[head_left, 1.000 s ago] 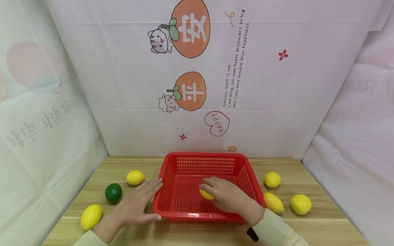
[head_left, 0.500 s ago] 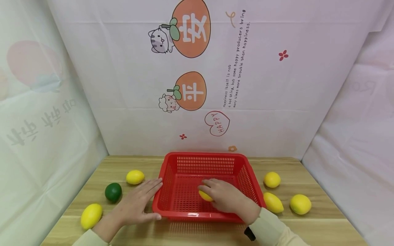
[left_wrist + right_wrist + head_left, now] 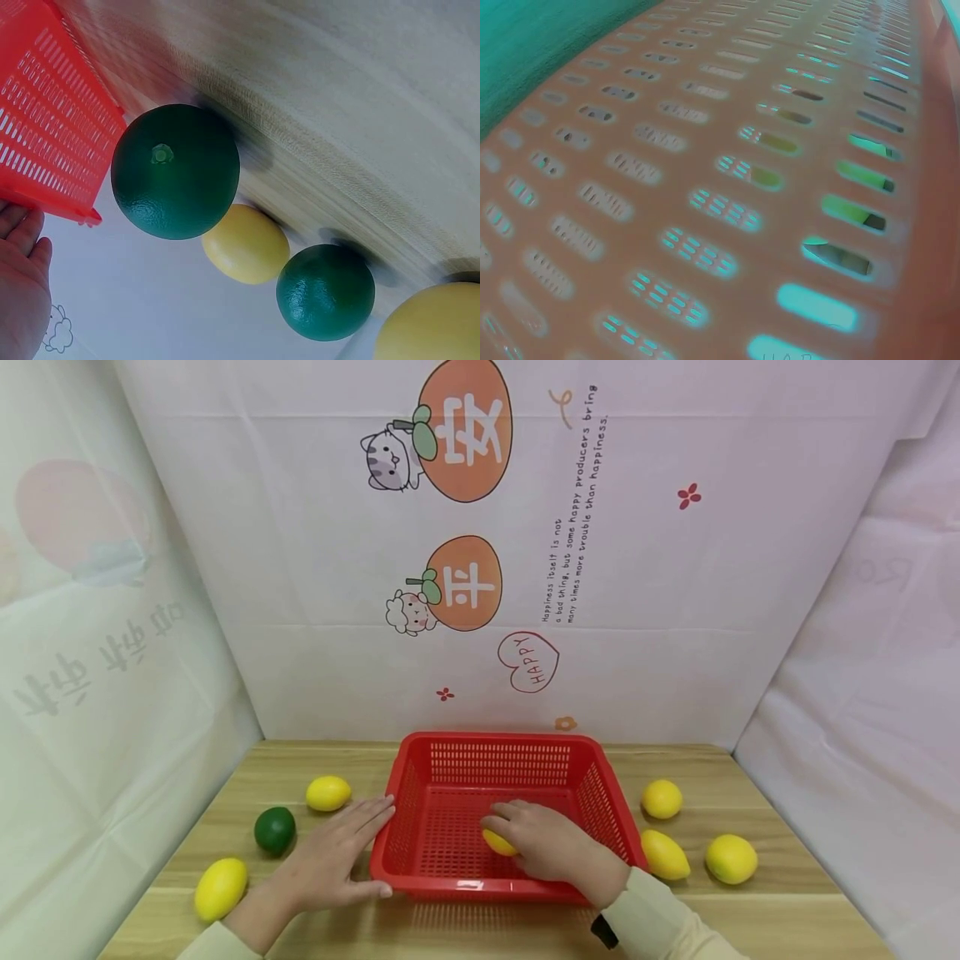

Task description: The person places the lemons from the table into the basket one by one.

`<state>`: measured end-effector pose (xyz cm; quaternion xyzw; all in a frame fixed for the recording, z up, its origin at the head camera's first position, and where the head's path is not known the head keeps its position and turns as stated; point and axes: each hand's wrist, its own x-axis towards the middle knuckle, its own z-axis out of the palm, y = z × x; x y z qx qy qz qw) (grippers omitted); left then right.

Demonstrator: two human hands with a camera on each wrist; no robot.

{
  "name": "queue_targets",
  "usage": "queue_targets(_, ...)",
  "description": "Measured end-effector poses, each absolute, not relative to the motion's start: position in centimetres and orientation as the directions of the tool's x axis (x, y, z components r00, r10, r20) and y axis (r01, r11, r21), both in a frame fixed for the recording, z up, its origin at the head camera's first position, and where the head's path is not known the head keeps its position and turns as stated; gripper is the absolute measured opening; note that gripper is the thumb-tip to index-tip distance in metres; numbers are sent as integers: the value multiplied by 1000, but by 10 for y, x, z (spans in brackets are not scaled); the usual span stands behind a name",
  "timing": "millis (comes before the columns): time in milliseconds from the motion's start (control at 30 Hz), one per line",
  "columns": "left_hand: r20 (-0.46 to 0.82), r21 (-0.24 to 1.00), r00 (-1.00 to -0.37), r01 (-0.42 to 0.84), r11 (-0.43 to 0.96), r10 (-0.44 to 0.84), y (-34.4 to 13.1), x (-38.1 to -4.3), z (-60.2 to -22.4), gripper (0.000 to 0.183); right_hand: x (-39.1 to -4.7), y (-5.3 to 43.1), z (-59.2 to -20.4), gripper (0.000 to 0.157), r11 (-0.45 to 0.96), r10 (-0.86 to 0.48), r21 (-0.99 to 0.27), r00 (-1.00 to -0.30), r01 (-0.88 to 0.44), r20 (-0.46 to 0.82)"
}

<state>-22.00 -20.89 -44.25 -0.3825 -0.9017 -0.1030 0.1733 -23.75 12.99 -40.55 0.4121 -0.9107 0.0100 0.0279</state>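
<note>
My right hand [image 3: 551,842] reaches over the near right rim into the red plastic basket [image 3: 471,884] and grips a yellow fruit [image 3: 498,842] low inside it. Most of that fruit is hidden by the fingers. My left hand [image 3: 328,856] rests its straight fingertips against the basket's left rim, thumb along the front. In the left wrist view, part of that hand [image 3: 21,277] shows beside the basket wall. A large green round fruit [image 3: 176,171] there is nearest that camera; from the head it is hidden. The right wrist view shows only the slotted basket wall [image 3: 667,247] close up.
Left of the basket lie a yellow lemon [image 3: 327,793], a green round fruit [image 3: 275,831] and a larger yellow fruit [image 3: 221,889]. To its right are a yellow fruit [image 3: 662,798], a pointed yellow fruit [image 3: 666,855] and another [image 3: 732,859]. A printed cloth [image 3: 337,677] stands behind.
The right hand has shifted slightly left and down inside the basket with the yellow fruit. My left hand and the basket have stayed in place.
</note>
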Motion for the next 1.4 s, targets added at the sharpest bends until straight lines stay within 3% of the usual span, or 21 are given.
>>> queue_targets(833, 362, 65, -671, 711, 701, 647, -209, -220, -442, 95, -238, 133, -395, 53, 673, -732, -32, -671, -739, 116)
queue_targets(1400, 402, 38, -641, 725, 687, 654, -209, -220, -443, 95, -238, 140, -392, 54, 673, -730, -11, -667, -739, 148)
